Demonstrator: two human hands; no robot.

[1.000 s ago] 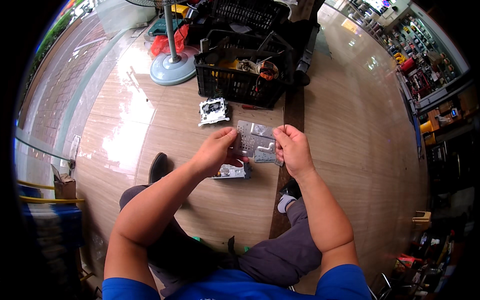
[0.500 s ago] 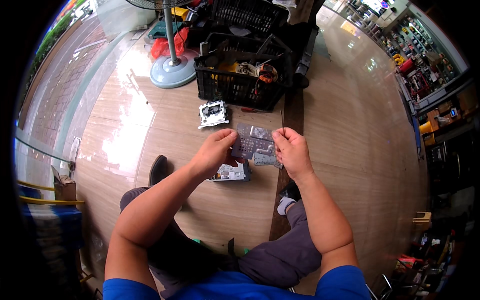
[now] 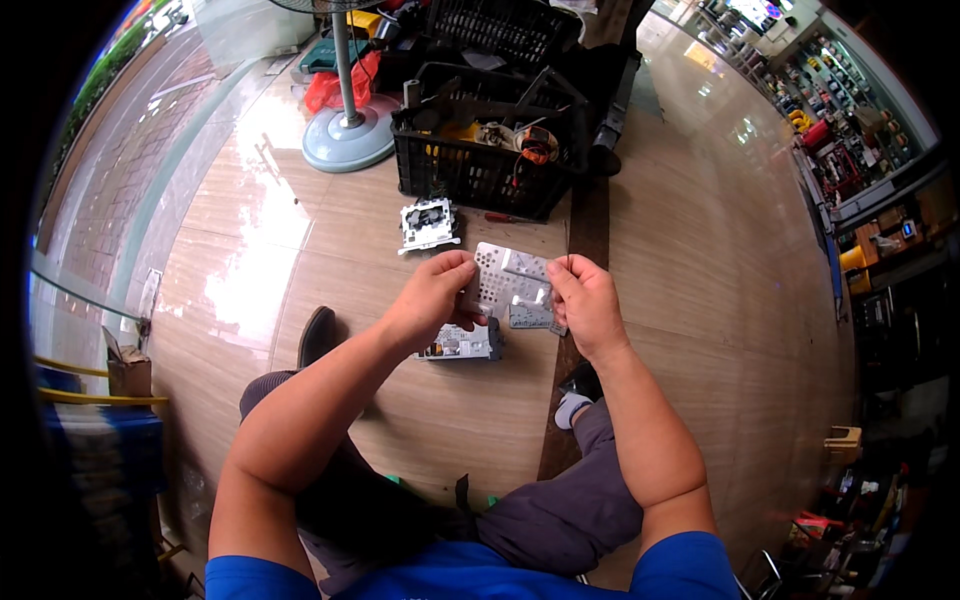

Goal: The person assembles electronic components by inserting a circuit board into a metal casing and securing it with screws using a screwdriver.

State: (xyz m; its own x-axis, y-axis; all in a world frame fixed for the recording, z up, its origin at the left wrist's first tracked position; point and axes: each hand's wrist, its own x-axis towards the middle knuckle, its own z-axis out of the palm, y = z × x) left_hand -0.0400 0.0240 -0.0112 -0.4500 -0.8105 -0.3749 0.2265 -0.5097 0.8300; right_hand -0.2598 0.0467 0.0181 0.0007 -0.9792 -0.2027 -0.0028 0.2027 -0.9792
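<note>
My left hand (image 3: 432, 297) and my right hand (image 3: 585, 302) both grip a flat grey perforated metal plate (image 3: 508, 280), one on each side, held above the wooden floor. Under the plate lies a small silver electronic unit (image 3: 462, 343) on the floor, partly hidden by my left hand. A second opened device (image 3: 428, 224) with exposed parts lies farther away, in front of a black crate.
A black plastic crate (image 3: 480, 170) with tools and wires stands ahead, another crate (image 3: 505, 25) behind it. A fan's round base (image 3: 345, 140) and pole stand at the left. My legs and a dark shoe (image 3: 315, 335) rest on the floor.
The plate has tilted and shifted slightly between my hands. My hands stay in nearly the same place.
</note>
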